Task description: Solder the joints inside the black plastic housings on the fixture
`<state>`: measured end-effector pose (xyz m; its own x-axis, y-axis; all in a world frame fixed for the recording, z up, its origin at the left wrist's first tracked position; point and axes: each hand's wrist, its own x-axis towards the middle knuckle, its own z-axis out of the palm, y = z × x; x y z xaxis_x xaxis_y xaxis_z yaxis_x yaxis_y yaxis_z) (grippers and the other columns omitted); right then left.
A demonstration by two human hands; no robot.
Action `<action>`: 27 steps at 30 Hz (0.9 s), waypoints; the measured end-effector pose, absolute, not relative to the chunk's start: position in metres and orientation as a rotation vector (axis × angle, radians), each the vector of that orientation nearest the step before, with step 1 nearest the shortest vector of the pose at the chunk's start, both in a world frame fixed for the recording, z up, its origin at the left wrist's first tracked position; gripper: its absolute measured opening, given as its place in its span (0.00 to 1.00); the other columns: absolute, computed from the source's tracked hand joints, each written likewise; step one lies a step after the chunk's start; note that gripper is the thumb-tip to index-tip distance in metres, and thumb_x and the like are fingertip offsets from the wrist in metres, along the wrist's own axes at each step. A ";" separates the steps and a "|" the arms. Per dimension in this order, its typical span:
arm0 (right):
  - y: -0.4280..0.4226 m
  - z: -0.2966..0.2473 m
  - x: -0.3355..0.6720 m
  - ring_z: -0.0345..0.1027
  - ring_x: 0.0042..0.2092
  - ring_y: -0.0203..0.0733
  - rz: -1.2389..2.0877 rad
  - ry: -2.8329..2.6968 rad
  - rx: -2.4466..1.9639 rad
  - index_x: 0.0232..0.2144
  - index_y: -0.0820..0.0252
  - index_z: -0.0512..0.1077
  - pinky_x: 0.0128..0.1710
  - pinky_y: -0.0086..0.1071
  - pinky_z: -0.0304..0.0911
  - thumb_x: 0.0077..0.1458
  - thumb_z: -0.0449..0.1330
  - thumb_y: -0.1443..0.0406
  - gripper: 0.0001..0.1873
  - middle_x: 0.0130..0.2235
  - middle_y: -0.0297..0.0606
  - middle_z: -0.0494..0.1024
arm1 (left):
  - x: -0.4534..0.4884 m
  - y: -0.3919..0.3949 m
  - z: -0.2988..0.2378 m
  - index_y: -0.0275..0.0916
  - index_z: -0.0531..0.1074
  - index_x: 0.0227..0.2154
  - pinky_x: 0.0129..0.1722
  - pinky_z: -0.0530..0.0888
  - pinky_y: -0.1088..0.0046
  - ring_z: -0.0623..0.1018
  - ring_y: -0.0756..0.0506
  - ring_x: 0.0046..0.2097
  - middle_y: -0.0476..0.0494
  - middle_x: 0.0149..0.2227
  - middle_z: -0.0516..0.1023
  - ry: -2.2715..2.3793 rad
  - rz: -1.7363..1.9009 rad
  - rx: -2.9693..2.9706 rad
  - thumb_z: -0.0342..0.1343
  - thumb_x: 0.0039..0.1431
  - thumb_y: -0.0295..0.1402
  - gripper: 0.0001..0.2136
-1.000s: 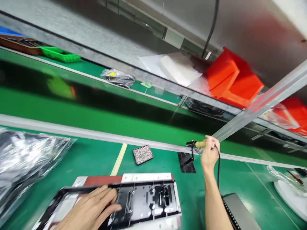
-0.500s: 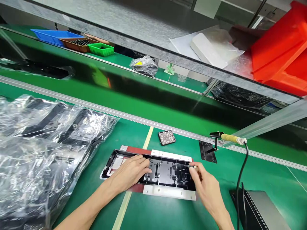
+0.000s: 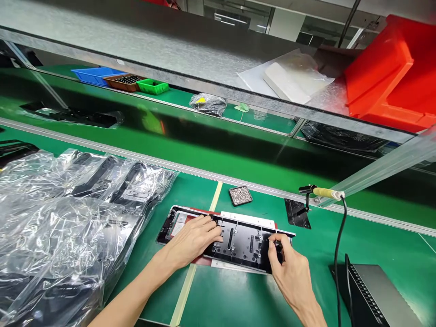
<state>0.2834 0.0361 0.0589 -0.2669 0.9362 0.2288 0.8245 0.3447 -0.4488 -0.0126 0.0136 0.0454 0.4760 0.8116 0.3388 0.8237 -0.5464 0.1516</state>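
Note:
A long black plastic housing (image 3: pixel 241 245) with ribs, slots and small posts lies open side up in front of me. Beneath it is a fixture: a red-brown plate (image 3: pixel 203 261) with a white block at the far side (image 3: pixel 248 220) and another at the near side, mostly covered. My left hand (image 3: pixel 195 236) rests across the housing's middle, its fingers bent over the far wall. At the right end, my right hand (image 3: pixel 289 268) has thumb and forefinger curled inside the housing; whatever lies between them is hidden.
A small black tray of tiny metal parts (image 3: pixel 240 195) sits behind the housing. Plastic-wrapped black housings (image 3: pixel 85 227) pile up at left. A yellow-handled tool with a cable (image 3: pixel 323 192) is at right, above a black metal box (image 3: pixel 384 290). A shelf (image 3: pixel 170 59) hangs overhead.
The housing has shifted off its place between the white blocks and now covers much of the near one. My right hand has moved inward from the right edge. The camera view has shifted.

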 end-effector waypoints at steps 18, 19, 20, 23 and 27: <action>0.018 0.062 0.297 0.55 0.17 0.31 0.369 -2.034 -1.532 0.39 0.53 0.70 0.22 0.26 0.54 0.65 0.52 0.56 0.11 0.21 0.25 0.69 | 0.007 -0.012 0.069 0.40 0.64 0.32 0.35 0.61 0.66 0.66 0.46 0.35 0.49 0.31 0.69 -1.613 -0.518 -2.565 0.49 0.71 0.36 0.10; 0.018 0.062 0.297 0.55 0.17 0.31 0.372 -2.033 -1.537 0.39 0.53 0.71 0.22 0.26 0.54 0.65 0.52 0.56 0.11 0.21 0.25 0.69 | 0.008 -0.012 0.069 0.40 0.64 0.32 0.35 0.61 0.66 0.66 0.46 0.35 0.49 0.31 0.70 -1.615 -0.515 -2.568 0.49 0.71 0.36 0.10; 0.018 0.062 0.297 0.55 0.17 0.32 0.374 -2.032 -1.541 0.39 0.54 0.71 0.22 0.26 0.54 0.65 0.52 0.56 0.12 0.20 0.26 0.69 | 0.008 -0.012 0.070 0.40 0.64 0.31 0.35 0.62 0.66 0.67 0.46 0.35 0.49 0.31 0.70 -1.615 -0.512 -2.571 0.48 0.71 0.36 0.11; 0.018 0.063 0.298 0.56 0.17 0.33 0.384 -2.023 -1.540 0.38 0.55 0.71 0.21 0.27 0.54 0.65 0.52 0.56 0.13 0.19 0.26 0.68 | 0.009 -0.011 0.073 0.40 0.65 0.32 0.35 0.62 0.66 0.67 0.46 0.35 0.49 0.31 0.70 -1.618 -0.507 -2.577 0.48 0.71 0.36 0.11; 0.019 0.066 0.297 0.56 0.17 0.34 0.404 -2.010 -1.549 0.38 0.55 0.71 0.21 0.28 0.54 0.65 0.52 0.55 0.13 0.17 0.25 0.64 | 0.009 -0.010 0.075 0.40 0.66 0.32 0.35 0.63 0.66 0.68 0.46 0.35 0.49 0.31 0.70 -1.632 -0.505 -2.599 0.47 0.71 0.37 0.11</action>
<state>0.2974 0.0186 0.0656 -0.1717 0.9531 0.2492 0.7826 0.2856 -0.5531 0.0091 -0.0099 0.0746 0.3966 0.8717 0.2880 0.8819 -0.4489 0.1442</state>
